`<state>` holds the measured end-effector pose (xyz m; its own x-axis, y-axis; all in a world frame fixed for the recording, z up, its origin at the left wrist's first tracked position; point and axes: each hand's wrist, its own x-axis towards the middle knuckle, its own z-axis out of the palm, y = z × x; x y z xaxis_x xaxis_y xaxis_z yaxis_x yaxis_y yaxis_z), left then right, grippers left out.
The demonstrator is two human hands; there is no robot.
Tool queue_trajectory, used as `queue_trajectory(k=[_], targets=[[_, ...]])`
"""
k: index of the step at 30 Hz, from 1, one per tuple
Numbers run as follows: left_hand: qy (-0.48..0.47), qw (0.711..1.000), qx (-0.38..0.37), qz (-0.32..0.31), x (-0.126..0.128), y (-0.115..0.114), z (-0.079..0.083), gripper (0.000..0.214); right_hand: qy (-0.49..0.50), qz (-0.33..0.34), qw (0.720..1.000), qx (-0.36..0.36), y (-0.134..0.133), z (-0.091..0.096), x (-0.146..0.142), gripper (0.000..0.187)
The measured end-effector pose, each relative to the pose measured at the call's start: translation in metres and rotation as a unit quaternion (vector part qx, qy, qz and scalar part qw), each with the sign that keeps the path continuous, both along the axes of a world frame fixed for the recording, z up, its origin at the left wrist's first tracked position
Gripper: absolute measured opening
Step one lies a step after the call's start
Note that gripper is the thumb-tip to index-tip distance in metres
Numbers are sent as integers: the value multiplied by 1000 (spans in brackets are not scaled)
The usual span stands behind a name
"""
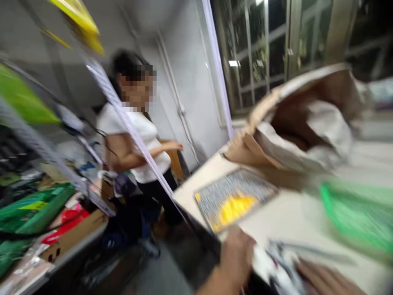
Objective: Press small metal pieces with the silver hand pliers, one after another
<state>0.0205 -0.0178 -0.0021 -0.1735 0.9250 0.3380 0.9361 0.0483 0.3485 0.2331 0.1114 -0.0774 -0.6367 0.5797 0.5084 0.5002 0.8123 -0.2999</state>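
Note:
My left hand (235, 256) is at the front edge of the pale table, its fingers curled beside a white object (265, 264); what it grips is blurred. My right hand (327, 278) shows low at the bottom edge, smeared by motion, so its finger pose is unclear. Between the two hands lies a blurred grey-and-white item (285, 262), whose kind I cannot make out. Just beyond my left hand is a flat grey speckled rectangular piece (211, 200) with a bright yellow patch (236, 209).
A large open brown paper sack (264, 159) with a pale lining stands on the table (196, 184). Green plastic (359, 213) lies at the right. Another person (147, 143) in a white top stands beyond the table. A cluttered shelf (80, 233) with slanted uprights is at the left.

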Motion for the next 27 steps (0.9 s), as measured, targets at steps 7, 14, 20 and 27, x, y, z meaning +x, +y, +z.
queue_trajectory(k=[7,14,20,27], targets=[[-13,984,-57,-167,62,-21,-17,28,-202,-8,975,-87,-25,50,31,35],[49,965,-72,-248,99,-2,-37,49,-247,-23,967,-58,17,57,16,35],[5,966,-25,-258,89,-3,-31,43,-232,-49,969,-68,29,62,10,26],[19,995,-89,-32,37,8,3,24,-150,38,983,-101,-33,57,37,30]])
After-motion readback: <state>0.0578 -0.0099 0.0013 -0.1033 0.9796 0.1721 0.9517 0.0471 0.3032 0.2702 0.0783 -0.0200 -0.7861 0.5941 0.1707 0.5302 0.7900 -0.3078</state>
